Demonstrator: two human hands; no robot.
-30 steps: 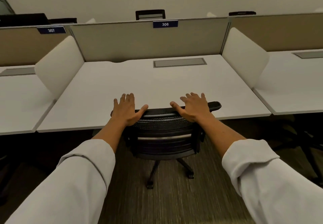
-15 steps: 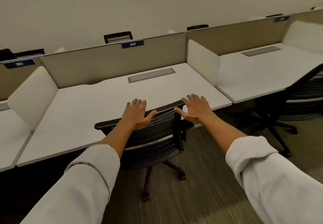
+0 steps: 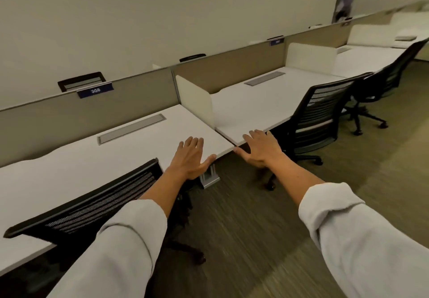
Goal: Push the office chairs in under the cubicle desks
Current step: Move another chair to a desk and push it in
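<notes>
A black mesh office chair (image 3: 97, 207) stands at the lower left, its backrest against the front edge of the white desk (image 3: 92, 158) marked 306. My left hand (image 3: 191, 158) and my right hand (image 3: 261, 148) hover flat with fingers spread, off that chair, near the seam between two desks. A second black mesh chair (image 3: 318, 116) stands pulled out from the neighbouring desk (image 3: 255, 105), to the right of my right hand. A third chair (image 3: 380, 84) stands farther right along the row.
Beige partition panels (image 3: 130, 93) and white side dividers (image 3: 196, 98) separate the desks. A metal desk leg (image 3: 209, 177) stands below my left hand. Grey-green carpet (image 3: 267, 228) covers the aisle to the right.
Both hands have left the top of the first chair's backrest. The view has swung right, so that chair now sits at the lower left and two other chairs have come into sight.
</notes>
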